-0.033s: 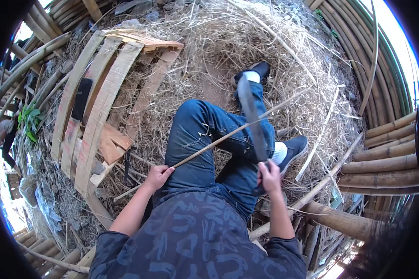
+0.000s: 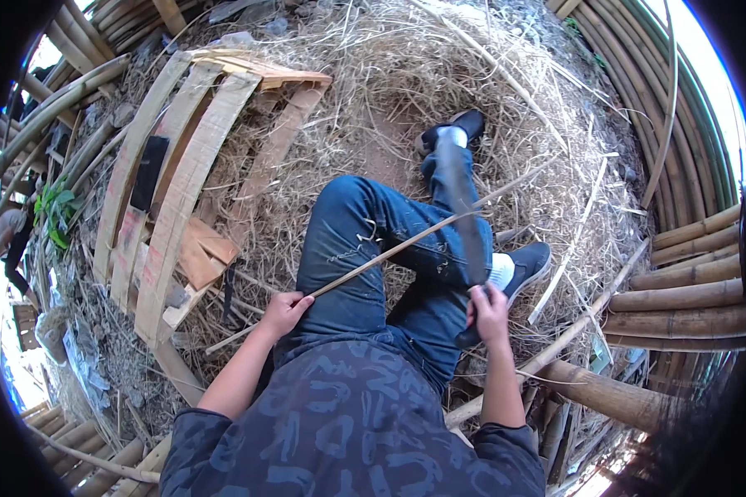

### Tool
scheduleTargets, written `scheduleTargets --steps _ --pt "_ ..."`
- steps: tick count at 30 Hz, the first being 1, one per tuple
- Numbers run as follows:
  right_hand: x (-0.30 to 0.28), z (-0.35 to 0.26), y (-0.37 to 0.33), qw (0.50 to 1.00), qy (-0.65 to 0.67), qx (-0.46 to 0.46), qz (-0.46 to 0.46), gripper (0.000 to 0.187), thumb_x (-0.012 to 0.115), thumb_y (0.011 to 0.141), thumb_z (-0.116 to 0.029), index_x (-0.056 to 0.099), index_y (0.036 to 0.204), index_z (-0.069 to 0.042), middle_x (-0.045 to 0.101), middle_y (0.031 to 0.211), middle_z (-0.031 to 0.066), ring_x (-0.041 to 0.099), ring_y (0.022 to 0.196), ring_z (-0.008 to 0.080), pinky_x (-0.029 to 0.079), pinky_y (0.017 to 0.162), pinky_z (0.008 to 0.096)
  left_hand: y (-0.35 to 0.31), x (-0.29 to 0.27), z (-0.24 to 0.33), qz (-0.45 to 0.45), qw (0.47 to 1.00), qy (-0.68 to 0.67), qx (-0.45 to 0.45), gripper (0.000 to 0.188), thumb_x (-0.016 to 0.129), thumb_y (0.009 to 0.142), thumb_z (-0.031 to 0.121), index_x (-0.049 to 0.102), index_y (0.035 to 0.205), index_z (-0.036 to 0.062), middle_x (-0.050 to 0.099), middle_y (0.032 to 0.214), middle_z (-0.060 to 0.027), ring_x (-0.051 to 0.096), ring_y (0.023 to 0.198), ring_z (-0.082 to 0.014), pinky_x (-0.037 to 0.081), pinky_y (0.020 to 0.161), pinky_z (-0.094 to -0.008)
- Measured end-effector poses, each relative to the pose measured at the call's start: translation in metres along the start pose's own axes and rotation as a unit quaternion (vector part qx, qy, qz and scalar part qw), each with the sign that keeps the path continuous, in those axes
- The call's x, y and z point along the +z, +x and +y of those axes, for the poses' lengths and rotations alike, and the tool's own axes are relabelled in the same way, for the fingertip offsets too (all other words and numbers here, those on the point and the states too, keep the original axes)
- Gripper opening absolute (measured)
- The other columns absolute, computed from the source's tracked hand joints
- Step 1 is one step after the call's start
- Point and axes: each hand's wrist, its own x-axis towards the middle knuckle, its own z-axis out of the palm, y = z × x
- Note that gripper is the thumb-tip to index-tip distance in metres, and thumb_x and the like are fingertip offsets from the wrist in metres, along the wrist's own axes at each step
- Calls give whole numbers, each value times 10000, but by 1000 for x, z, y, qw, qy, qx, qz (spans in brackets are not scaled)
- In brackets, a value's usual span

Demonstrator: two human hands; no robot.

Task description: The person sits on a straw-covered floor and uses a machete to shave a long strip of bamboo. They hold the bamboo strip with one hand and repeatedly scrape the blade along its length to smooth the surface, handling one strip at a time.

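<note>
- Head view: I sit on ground covered in dry straw (image 2: pixel 439 74), with a wooden pallet (image 2: pixel 182 182) to my left and stacked bamboo poles (image 2: pixel 688 273) to my right.
- My left hand (image 2: pixel 283 313) is closed around one thin bamboo strip (image 2: pixel 406 248) that crosses my jeans.
- My right hand (image 2: pixel 489 313) grips the handle of one long blade (image 2: pixel 460 207), which lies against the strip.

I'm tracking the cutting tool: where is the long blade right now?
In the head view, the long blade is right of centre, gripped by the right hand, pointing away over the jeans-clad leg and crossing the thin bamboo strip.
</note>
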Motion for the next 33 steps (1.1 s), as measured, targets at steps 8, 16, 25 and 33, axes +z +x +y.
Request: scheduleTargets --steps 8,16,25,33 --pt "25 18 -11 999 -32 -36 -21 181 555 946 -181 512 865 -24 493 536 7 473 418 85 373 394 233 -3 -3 1 2 1000 -28 -1 389 627 912 266 559 670 -30 458 542 -44 398 564 -88 359 515 -309" --pt "42 30 -14 1000 -7 -1 -26 209 556 940 -197 510 935 7 504 558 25 477 422 96 396 398 245 0 1 0 10 1000 -26 -9 400 622 918 277 545 661 -20 425 537 -14 392 566 -76 354 516 -300" --pt "45 34 -14 990 -109 -34 -87 189 549 927 -191 534 878 -9 501 539 10 486 435 85 387 410 241 5 4 -4 11 999 -44 1 400 634 912 264 524 649 -16 409 542 3 364 568 -69 329 503 -299" --pt "65 50 -11 998 14 -6 -53 215 554 932 -204 518 938 8 508 544 11 480 436 75 385 412 230 6 6 -6 8 999 -36 -5 389 634 907 272 552 673 -28 442 541 -4 384 575 -66 346 510 -300"
